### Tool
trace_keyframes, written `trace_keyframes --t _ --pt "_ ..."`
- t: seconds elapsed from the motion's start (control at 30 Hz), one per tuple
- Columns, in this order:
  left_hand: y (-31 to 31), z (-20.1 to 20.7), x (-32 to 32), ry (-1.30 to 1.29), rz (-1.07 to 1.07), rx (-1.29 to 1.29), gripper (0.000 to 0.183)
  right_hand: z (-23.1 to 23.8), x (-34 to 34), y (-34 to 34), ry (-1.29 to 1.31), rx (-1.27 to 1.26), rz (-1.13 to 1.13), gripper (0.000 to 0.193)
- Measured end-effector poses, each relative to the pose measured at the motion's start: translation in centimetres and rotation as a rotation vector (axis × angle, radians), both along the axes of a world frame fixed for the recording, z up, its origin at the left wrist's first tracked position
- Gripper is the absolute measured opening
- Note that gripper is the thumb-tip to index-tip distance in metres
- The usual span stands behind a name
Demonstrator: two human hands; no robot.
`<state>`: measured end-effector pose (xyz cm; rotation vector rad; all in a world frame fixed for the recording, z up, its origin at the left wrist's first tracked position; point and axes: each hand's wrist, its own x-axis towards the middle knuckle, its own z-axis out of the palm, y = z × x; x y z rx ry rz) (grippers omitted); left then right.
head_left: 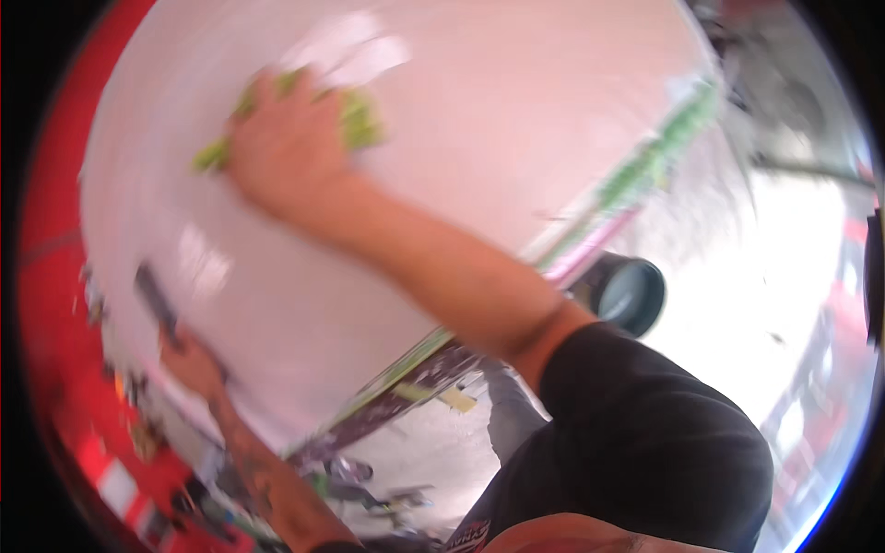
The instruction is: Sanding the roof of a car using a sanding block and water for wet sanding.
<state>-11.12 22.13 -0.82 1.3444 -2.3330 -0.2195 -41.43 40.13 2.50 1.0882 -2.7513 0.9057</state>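
Note:
A broad, pale pinkish-white curved panel (498, 138) fills most of the view. My right hand (290, 152) reaches across it and presses a yellow-green cloth (362, 120) against the far left part of the surface. The hand is blurred, and cloth shows around its fingers. Lower down, at the panel's left edge, my left hand (192, 364) is closed around a dark, narrow, bar-shaped tool (155, 295). Its far end points away over the panel; its exact kind cannot be made out.
Green tape (659, 157) runs along the panel's near right edge. Below that edge a dark bucket (629, 295) stands on the pale floor (728, 369). Several blurred items (369, 493) lie low at the near left. A red surface (55, 221) borders the far left.

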Motion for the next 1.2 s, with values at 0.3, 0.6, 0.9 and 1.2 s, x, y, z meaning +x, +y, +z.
trace_keyframes --t 0.3,0.6,0.9,1.2 --pt "17.4 0.9 -5.2 -0.281 -0.432 -0.271 0.061 -0.9 -0.1 0.5 -0.144 -0.072 0.033 0.035" --pt "14.0 2.3 -8.1 -0.168 -0.351 -0.392 0.060 -1.6 0.2 -2.6 -0.167 -0.048 -0.015 0.039" --pt "7.3 2.6 -6.7 -0.065 -0.408 -0.227 0.064 -1.6 -0.1 -2.3 -0.151 -0.077 0.017 0.040" --pt "22.2 2.9 -6.5 -0.185 -0.625 -0.148 0.059 -1.3 0.3 -2.1 -0.129 -0.082 0.040 0.043"
